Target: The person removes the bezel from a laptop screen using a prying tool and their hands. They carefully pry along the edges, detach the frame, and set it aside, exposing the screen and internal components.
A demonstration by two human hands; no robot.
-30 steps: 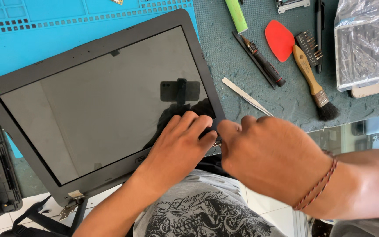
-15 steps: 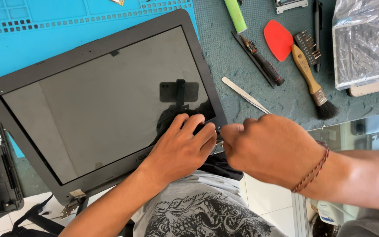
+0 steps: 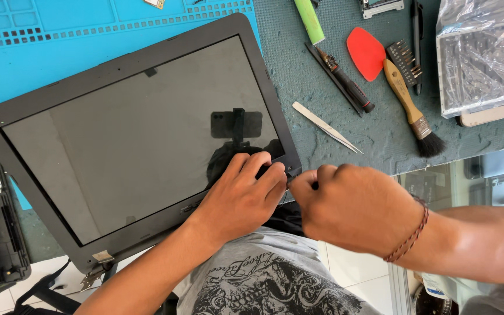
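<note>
A detached laptop screen panel [image 3: 129, 146] lies face up and tilted on a blue work mat [image 3: 42, 52], its dark glass framed by a grey-black bezel, with a small metal hinge tab at its lower corner. The left hand [image 3: 243, 198] rests flat on the panel's bottom right corner, fingers [image 3: 266, 175] curled over the bezel edge and pressing on it. The right hand [image 3: 351, 204] is closed in a loose fist just beside that same corner, its thumb and forefinger pinched together at the bezel; whether they grip anything cannot be told. Beyond the fingers lie steel tweezers [image 3: 328, 128], a screwdriver [image 3: 345, 84], a red pick [image 3: 366, 52] and a wooden brush [image 3: 412, 111].
</note>
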